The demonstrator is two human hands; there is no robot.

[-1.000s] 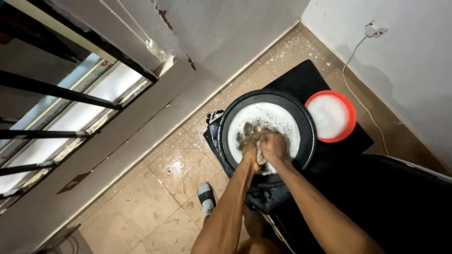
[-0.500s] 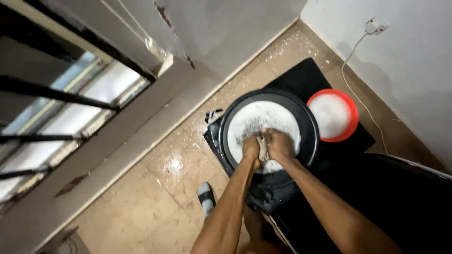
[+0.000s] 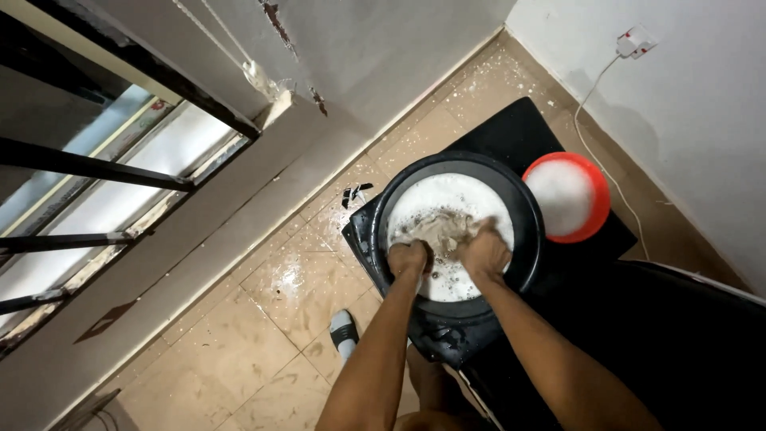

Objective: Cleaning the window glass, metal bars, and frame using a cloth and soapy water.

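Note:
A black round basin (image 3: 530, 215) full of white soapy water stands on the floor in front of me. A wet brownish cloth (image 3: 440, 227) lies in the suds, stretched between my two hands. My left hand (image 3: 409, 257) grips its left end near the basin's front rim. My right hand (image 3: 484, 251) grips its right end. Both wrists are low over the foam.
A red basin (image 3: 593, 227) of foamy water sits to the right, touching the black one. Both stand on black plastic sheeting (image 3: 511, 136). The tiled floor (image 3: 271, 335) is wet and speckled. My sandalled foot (image 3: 343, 335) is beside the basin. A wall socket (image 3: 633, 41) and cable are at right; a barred window at left.
My hands were pressed together on the bunched cloth; now they have moved apart, with the cloth spread out between them in the suds.

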